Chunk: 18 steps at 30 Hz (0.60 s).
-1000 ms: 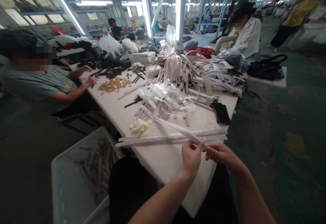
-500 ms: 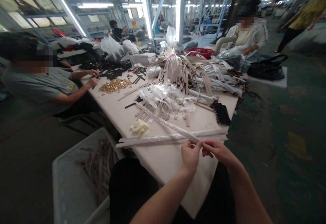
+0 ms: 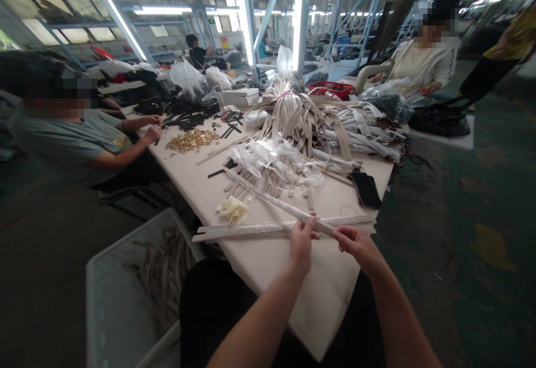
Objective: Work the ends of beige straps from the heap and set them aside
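A long flat strap (image 3: 268, 196), beige with a whitish wrapping, slants across the table towards me. My left hand (image 3: 301, 242) grips it a little way from its near end. At that end, my right hand (image 3: 354, 243) pinches the strap between thumb and fingers. Under and behind my hands lie several similar wrapped straps (image 3: 243, 230), side by side across the table. Beyond them is a heap of beige straps under crumpled clear plastic (image 3: 276, 158). A pale yellow crumpled piece (image 3: 232, 210) rests left of the held strap.
A black phone (image 3: 365, 190) lies at the table's right edge. Gold metal pieces (image 3: 191, 141) are piled near a co-worker (image 3: 79, 139) at left. A large strap bundle (image 3: 288, 111) stands farther back. Below left is a white bin (image 3: 94, 278) holding straps. Another person (image 3: 429, 66) sits at right.
My left hand has slid left along the strap, away from my right hand. My right hand still pinches the near end. The view has shifted slightly.
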Available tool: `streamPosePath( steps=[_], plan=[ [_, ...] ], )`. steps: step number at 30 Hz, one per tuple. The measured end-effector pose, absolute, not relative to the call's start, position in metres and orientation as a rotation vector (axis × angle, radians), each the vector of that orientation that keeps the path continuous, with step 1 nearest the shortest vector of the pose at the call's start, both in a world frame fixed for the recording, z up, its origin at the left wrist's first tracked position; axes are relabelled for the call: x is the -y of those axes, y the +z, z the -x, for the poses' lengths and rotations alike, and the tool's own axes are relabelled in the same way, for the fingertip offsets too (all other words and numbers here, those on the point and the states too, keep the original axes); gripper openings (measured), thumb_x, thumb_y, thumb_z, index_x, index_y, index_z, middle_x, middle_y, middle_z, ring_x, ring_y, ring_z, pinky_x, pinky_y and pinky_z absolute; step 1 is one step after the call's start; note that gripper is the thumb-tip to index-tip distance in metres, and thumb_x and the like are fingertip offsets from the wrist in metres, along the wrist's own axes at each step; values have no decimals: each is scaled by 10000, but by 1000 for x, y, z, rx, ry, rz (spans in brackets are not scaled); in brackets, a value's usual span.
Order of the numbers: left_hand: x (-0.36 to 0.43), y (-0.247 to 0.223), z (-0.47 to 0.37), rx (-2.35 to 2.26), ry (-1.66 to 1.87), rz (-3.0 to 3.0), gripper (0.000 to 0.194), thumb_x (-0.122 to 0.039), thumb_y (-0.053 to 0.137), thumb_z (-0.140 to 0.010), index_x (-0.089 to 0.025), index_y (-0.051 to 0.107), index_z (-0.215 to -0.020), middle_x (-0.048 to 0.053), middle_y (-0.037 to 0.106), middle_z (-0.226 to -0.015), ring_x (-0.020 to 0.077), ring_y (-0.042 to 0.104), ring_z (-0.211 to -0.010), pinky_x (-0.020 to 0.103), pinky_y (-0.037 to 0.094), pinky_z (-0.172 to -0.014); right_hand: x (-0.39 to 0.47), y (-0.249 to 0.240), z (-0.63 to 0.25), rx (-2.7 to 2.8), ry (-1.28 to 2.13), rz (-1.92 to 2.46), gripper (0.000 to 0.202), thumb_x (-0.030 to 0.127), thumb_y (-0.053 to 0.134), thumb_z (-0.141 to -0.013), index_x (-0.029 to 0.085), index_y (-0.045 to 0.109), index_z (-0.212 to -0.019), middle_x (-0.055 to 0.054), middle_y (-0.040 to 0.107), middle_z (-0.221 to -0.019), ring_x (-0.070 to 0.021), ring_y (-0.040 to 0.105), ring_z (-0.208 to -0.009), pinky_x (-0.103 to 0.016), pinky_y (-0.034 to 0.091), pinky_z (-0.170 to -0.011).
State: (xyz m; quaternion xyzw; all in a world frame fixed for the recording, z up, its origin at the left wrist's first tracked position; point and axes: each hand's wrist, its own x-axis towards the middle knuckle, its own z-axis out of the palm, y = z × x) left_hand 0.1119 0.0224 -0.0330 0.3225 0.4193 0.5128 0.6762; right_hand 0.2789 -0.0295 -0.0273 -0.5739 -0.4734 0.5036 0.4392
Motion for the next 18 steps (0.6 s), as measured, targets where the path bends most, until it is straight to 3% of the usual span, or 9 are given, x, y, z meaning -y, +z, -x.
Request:
streamPosePath(
  steps=[3, 12, 18],
  plan=[
    [-62, -13, -78, -846, 1315, -577, 425, -442, 713, -775, -161, 659, -1089, 104, 710, -1038, 170, 657, -872, 258, 493, -702, 38, -25, -305, 1120, 1244, 1456, 361, 524, 699, -831, 163, 691, -839, 6, 535, -574, -121, 415, -527, -254, 294, -499],
    [-130, 29, 40, -844, 1568, -535, 124, -271, 657, -854, -176, 666, -935, 77, 729, -945, 177, 681, -900, 283, 507, -772, 51, -12, -350, 1197, 1365, 1512, 406, 551, 734, -767, 152, 663, -734, -13, 545, -603, -113, 407, -514, -252, 268, -477],
    [-110, 18, 115, -1114, 1710, -507, 165, -264, 630, -867, -160, 646, -995, 79, 736, -909, 181, 695, -814, 283, 526, -702, 27, -20, -361, 1216, 1424, 1630, 435, 581, 709, -760, 150, 647, -768, 8, 535, -583, -109, 442, -517, -234, 273, -484]
  ],
)
